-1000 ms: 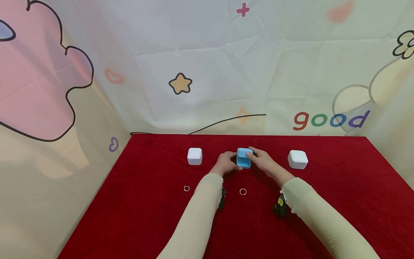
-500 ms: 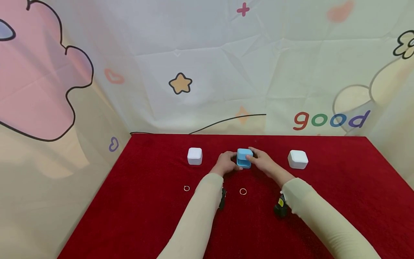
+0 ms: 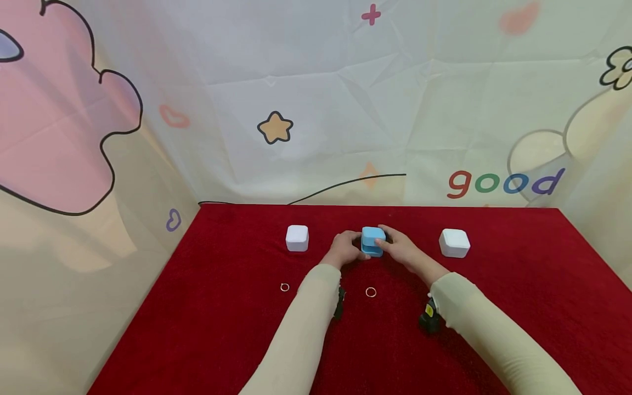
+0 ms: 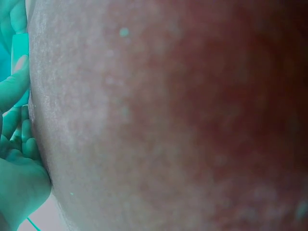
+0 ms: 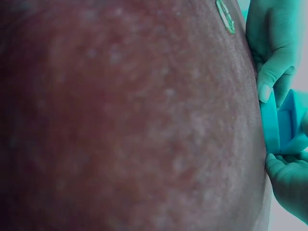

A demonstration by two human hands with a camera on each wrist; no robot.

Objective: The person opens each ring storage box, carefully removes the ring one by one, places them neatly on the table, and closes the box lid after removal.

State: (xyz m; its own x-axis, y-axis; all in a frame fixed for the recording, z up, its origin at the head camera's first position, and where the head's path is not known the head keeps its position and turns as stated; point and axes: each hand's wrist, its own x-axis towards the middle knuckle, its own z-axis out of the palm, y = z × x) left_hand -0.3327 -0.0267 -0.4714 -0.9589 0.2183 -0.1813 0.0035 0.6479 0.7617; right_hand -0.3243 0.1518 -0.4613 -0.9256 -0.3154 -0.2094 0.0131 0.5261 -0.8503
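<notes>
A small light-blue ring box (image 3: 373, 237) stands near the back of the red cloth, its lid tilted down with a narrow gap above the base. My left hand (image 3: 343, 248) holds the base from the left, the thumb at its lower front edge. From the right, my right hand (image 3: 401, 244) pinches the lid, thumb in front and fingers behind. In the right wrist view the same ring box (image 5: 272, 122) shows a partly raised lid; whether anything lies inside cannot be seen. Two thin rings lie nearer me: a left ring (image 3: 285, 287) and a right ring (image 3: 371, 292).
A white box (image 3: 297, 238) stands left of my hands, and another white box (image 3: 454, 243) to the right, both with lids down. The red cloth (image 3: 222, 329) runs back to a printed curtain (image 3: 336, 120).
The blue ring box's lid has come down, narrowing the gap at its front. Both hands have stayed on the box in nearly the same place.
</notes>
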